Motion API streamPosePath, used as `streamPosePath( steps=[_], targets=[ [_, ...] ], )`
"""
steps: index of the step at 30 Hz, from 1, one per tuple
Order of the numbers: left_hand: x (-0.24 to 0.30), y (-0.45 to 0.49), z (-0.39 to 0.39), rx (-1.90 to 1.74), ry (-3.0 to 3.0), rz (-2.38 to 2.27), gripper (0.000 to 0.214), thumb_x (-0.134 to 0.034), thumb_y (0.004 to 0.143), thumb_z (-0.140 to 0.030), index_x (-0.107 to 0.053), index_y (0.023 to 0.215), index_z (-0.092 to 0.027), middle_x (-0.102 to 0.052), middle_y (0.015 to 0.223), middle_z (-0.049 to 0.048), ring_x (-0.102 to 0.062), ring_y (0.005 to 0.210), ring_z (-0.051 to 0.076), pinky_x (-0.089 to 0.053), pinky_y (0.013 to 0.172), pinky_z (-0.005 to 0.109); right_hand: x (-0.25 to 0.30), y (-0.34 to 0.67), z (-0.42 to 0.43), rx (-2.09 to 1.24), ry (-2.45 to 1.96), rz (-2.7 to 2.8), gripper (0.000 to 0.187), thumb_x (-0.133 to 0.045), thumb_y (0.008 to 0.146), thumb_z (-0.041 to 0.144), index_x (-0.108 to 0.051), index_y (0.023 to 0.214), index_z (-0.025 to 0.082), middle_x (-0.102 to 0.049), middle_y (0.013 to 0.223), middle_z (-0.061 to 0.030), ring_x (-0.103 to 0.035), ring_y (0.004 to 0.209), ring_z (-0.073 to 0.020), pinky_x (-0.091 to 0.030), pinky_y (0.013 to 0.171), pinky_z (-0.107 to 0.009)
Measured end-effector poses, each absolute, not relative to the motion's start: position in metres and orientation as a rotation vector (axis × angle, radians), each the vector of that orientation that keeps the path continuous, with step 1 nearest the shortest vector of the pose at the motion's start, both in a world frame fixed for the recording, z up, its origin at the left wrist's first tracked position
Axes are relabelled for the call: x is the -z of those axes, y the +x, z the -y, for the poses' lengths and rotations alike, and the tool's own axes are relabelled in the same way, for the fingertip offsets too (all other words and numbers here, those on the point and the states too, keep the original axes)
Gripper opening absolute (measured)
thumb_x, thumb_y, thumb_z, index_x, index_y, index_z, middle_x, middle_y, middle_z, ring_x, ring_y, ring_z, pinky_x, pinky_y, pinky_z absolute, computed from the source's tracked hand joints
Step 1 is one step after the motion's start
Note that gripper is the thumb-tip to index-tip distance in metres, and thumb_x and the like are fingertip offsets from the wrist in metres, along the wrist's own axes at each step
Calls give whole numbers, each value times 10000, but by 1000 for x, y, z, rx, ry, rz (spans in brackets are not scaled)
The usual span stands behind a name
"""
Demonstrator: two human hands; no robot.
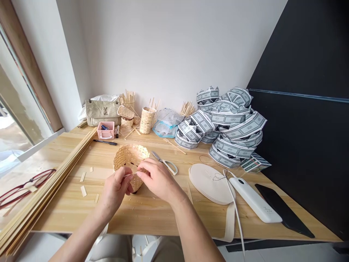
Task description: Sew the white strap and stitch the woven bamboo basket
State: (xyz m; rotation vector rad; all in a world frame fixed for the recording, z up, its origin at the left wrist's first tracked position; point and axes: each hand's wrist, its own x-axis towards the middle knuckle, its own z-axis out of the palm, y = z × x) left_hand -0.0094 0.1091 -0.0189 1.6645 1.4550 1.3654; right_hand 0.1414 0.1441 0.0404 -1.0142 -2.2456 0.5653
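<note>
A woven bamboo basket (pixel 121 156) stands on the table before me, its rim higher at the back and part of its front hidden by my hands. My left hand (pixel 117 183) is closed in a pinch at the basket's near side. Facing it, my right hand (pixel 155 176) pinches with thumb and forefinger. Between the fingertips runs a thin pale strip (pixel 132 174), apparently bamboo, held from both sides. Just beyond my right hand lie scissors (pixel 166 163) with pale handles, blades partly spread.
Long bamboo strips (pixel 54 182) lie along the left, beside red-framed glasses (pixel 24 187). At the back are a handbag (pixel 102 112), a pink box (pixel 105 130) and small woven baskets (pixel 147 120). On the right are patterned bands (pixel 231 123), a tape roll (pixel 207 182), a white power bank (pixel 256 200) and a cable.
</note>
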Motion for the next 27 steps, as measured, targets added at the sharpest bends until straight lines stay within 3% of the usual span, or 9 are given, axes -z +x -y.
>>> streamPosePath(
  steps=[4, 8, 11, 14, 20, 27],
  targets=[
    [19, -10, -109, -1356, 1683, -1461, 141, -421, 830, -302, -476, 757, -195, -558, 472, -61, -511, 380, 87, -429, 432, 181, -47, 136, -147, -606, -1082, 2294, 156, -541, 768, 66, -596, 675, 178, -588, 702, 17, -521, 701, -119, -348, 638, -215],
    [18, -9, -110, -1370, 1694, -1459, 129, -421, 822, -287, -465, 742, -196, -559, 466, -60, -521, 389, 91, -435, 439, 181, -52, 134, -146, -662, -1186, 2293, 133, -512, 784, 97, -607, 739, 180, -588, 642, 31, -522, 627, -103, -333, 576, -196],
    [17, -8, -110, -1386, 1701, -1457, 122, -420, 819, -272, -460, 734, -194, -553, 463, -60, -517, 378, 87, -432, 429, 176, -61, 134, -148, -705, -1271, 2305, 199, -437, 866, 219, -608, 783, 160, -495, 477, 54, -484, 473, -93, -313, 507, -198],
    [18, -8, -109, -1405, 1722, -1442, 124, -419, 818, -253, -481, 732, -189, -537, 465, -61, -505, 369, 77, -421, 422, 166, -72, 134, -156, -795, -1267, 2424, 270, -431, 848, 196, -597, 640, 152, -425, 401, 68, -442, 373, -75, -293, 467, -200],
    [16, -9, -108, -1447, 1756, -1381, 197, -410, 830, -259, -589, 804, -182, -519, 527, -45, -487, 366, 60, -412, 397, 154, -83, 135, -163, -818, -1172, 2479, 131, -517, 764, 112, -626, 782, 183, -566, 620, 58, -483, 428, -56, -320, 494, -188],
    [16, -8, -110, -1449, 1721, -1351, 207, -431, 826, -261, -616, 784, -177, -510, 546, -40, -495, 363, 57, -419, 377, 151, -56, 138, -147, -682, -1093, 2369, 135, -562, 747, 57, -586, 714, 187, -575, 694, 51, -506, 601, -89, -333, 574, -198]
  ],
)
